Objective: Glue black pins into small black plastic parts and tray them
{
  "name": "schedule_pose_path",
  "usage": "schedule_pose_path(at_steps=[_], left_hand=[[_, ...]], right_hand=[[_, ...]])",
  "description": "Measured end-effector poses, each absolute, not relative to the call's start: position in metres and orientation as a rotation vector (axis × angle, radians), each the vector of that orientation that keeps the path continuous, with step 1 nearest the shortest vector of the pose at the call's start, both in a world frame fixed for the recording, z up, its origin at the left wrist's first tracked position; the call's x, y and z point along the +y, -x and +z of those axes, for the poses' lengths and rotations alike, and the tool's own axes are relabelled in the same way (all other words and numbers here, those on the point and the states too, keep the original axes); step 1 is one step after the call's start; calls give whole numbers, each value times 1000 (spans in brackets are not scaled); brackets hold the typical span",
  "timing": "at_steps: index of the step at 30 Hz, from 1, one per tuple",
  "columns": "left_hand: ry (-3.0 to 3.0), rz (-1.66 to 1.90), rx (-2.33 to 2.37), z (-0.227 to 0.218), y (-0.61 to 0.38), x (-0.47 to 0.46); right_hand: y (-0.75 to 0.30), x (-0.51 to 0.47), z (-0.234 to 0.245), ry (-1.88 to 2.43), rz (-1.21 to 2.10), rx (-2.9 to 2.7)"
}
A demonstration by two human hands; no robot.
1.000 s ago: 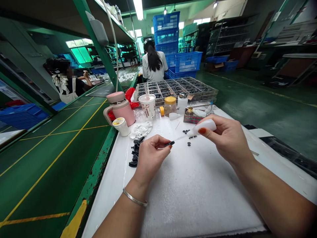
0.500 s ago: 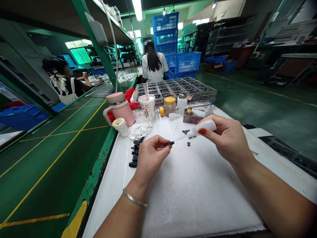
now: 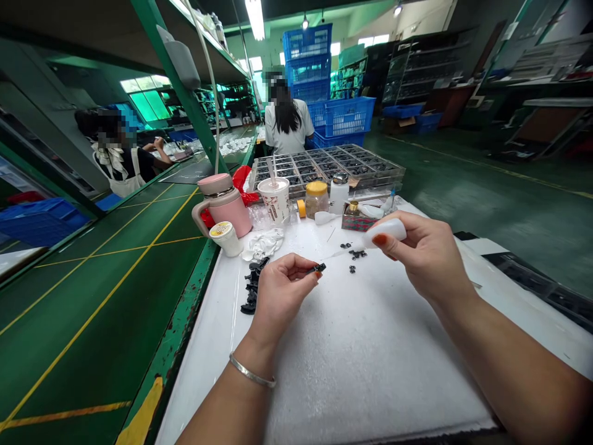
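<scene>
Black part (image 3: 320, 267), one: left hand (image 3: 283, 287) is pinching it over white tabletop (image 3: 370, 371); right hand (image 3: 428, 253) is gripping squeeze bottle (image 3: 393, 230). Piled dark pieces (image 3: 251, 287) and scattered tiny components (image 3: 357, 254) are apparently waiting; finished count unclear.

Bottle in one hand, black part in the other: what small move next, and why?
Probably ease the nozzle onto the black part: the left hand pinches that part, while the right hand aims the white bottle at it, tip close; contact is unclear.
</scene>
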State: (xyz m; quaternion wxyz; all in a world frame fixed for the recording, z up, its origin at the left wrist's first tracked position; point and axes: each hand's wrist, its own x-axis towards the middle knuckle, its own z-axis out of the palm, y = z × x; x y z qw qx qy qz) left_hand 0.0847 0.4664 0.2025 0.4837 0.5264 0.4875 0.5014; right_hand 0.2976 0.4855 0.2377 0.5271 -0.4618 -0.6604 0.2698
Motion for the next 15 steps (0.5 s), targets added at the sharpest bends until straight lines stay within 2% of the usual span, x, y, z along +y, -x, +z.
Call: schedule_pose_path(at_steps=[6, 10, 15], left_hand=[[-1052, 1182, 1047, 204, -81, 468], [-879, 1159, 978, 206, -82, 467], [-780, 1176, 906, 206, -88, 463]], right_hand=[[-295, 493, 233, 932, 1140, -1128], [-282, 490, 225, 902, 1447, -1131], [-263, 480, 213, 907, 1467, -1418]])
